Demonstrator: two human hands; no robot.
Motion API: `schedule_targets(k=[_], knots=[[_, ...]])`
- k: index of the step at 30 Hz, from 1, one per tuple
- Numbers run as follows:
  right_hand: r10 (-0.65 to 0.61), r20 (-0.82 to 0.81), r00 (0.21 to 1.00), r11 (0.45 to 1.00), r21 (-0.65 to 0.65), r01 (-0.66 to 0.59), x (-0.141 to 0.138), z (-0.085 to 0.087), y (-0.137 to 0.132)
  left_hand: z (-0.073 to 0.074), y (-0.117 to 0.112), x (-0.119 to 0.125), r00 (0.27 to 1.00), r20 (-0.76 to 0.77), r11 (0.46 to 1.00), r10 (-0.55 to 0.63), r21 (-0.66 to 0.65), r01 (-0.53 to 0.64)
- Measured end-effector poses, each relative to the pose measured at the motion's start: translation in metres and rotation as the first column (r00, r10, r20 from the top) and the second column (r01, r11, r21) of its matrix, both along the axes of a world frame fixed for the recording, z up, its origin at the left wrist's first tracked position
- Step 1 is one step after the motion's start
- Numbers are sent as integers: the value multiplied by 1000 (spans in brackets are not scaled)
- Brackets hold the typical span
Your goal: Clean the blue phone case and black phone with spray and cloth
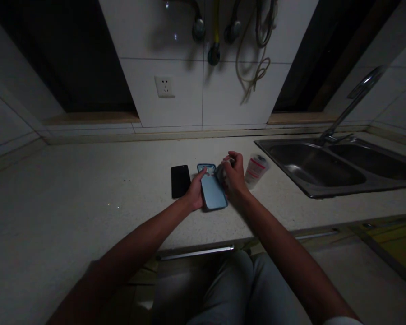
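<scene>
My left hand (196, 194) is closed on the left edge of a light blue phone case (214, 192), thumb near the camera cutout at its top. The case's inner side faces up, and no phone is in it. At the case's upper right edge, my right hand (234, 174) is closed, fingers curled. A small greyish thing shows at those fingers, too dim to name. Left of my left hand, a black phone (180, 181) lies flat on the counter. Just right of my right hand is a clear plastic cup (256, 170) with red print and something dark at its top.
The pale counter (88, 189) runs along a tiled wall with a socket (164, 86). A steel double sink (311, 189) with a tap (350, 104) is at the right. Pipe valves (214, 54) and a looped cable (257, 74) hang above.
</scene>
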State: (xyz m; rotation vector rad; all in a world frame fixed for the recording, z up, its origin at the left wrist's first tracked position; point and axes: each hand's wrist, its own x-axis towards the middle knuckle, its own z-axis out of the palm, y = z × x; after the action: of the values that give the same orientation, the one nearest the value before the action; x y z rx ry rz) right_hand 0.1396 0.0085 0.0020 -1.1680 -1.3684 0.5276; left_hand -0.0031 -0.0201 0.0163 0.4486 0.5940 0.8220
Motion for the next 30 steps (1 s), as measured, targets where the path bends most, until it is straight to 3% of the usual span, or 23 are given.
schedule_targets(k=[3, 7, 9, 12, 17, 25, 30], knots=[[-11, -57, 998, 999, 36, 13, -5, 5, -5, 3, -2, -1, 999, 20, 999, -41, 12, 41], [-36, 129, 991, 986, 168, 14, -7, 7, -8, 0, -2, 2, 1000, 9, 1000, -16, 19, 16], [13, 270, 963, 976, 208, -71, -8, 6, -9, -3, -1, 6, 1000, -17, 1000, 17, 14, -17], [91, 446, 890, 958, 205, -200, -11, 7, -11, -5, 0, 9, 998, -59, 999, 32, -2, -32], [-43, 577, 815, 977, 197, -87, -16, 15, -17, -4, -1, 11, 998, -60, 1000, 14, 8, -14], [1, 765, 645, 970, 155, -185, -29, 14, -43, -11, 6, 7, 998, 6, 997, 61, 44, -61], [47, 749, 661, 945, 180, -272, -25, 2, -67, -14, 9, 4, 999, 24, 998, 31, 48, -32]])
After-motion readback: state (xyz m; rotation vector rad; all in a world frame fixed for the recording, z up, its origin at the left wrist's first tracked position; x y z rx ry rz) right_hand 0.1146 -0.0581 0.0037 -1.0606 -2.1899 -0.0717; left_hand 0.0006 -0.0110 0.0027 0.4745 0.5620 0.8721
